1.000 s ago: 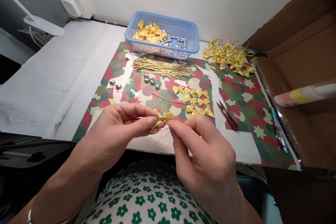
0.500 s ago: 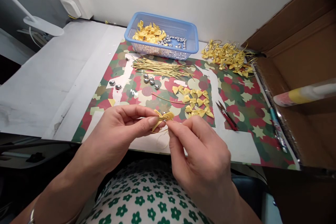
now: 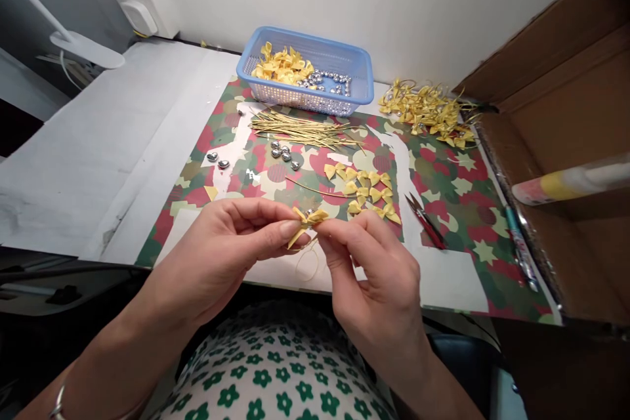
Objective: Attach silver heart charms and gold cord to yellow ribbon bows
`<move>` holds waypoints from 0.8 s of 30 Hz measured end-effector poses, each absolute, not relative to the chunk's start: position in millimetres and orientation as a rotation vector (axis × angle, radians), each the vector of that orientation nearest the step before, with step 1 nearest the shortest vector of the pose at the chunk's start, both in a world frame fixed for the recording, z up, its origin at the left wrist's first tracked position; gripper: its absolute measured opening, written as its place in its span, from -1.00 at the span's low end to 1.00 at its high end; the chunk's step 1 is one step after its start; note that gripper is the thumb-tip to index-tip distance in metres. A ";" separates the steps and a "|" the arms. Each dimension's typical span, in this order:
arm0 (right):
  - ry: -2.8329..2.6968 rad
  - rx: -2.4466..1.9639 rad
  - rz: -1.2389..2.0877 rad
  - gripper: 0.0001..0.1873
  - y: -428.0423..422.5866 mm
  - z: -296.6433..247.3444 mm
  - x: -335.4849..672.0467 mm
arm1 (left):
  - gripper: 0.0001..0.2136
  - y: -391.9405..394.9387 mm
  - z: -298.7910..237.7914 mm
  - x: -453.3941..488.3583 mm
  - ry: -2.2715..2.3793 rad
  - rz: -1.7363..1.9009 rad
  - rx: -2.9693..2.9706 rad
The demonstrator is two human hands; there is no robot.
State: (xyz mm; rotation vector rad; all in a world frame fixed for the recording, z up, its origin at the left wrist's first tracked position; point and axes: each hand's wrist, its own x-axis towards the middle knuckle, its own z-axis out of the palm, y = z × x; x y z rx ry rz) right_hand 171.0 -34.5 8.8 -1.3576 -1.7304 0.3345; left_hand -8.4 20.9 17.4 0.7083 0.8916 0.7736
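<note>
My left hand (image 3: 246,233) pinches a small yellow ribbon bow (image 3: 311,217) between thumb and fingers, just above the near edge of the table. A bit of silver, apparently a bell (image 3: 309,212), shows at the bow's middle. My right hand (image 3: 377,269) is closed, its thumb and forefinger pinched at the bow's right side. A thin yellow cord (image 3: 308,269) hangs in a loop below the bow. Beyond the hands, several yellow bows (image 3: 367,187) lie in rows, with a single cord (image 3: 315,189) beside them.
A blue basket (image 3: 361,88) at the back holds yellow bows and silver beads. In front lie a bundle of cords (image 3: 300,129) and several silver bells (image 3: 285,153). Red-handled snips (image 3: 428,223), a pile of bows with cords (image 3: 430,111) and a cardboard box (image 3: 561,79) are on the right.
My right hand has turned slightly, and its fingers now sit at the bow's right loop. The cord loop below shows more fully. The left hand keeps its hold; the view has shifted slightly.
</note>
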 end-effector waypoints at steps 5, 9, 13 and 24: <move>-1.702 -1.325 0.396 -0.76 -32.9 10.1 171.3 | -0.94 20.2 19.7 -5.7 0.896 0.778 0.675; -1.679 -1.305 0.427 -0.73 -32.5 8.3 170.2 | -0.95 20.8 19.3 -7.2 0.851 0.751 0.655; -1.666 -1.299 0.452 -0.70 -32.4 6.0 171.0 | -0.95 21.8 18.2 -9.1 0.836 0.737 0.633; -1.627 -1.294 0.484 -0.73 -28.3 2.4 171.8 | -0.96 25.9 17.0 -14.0 0.807 0.650 0.592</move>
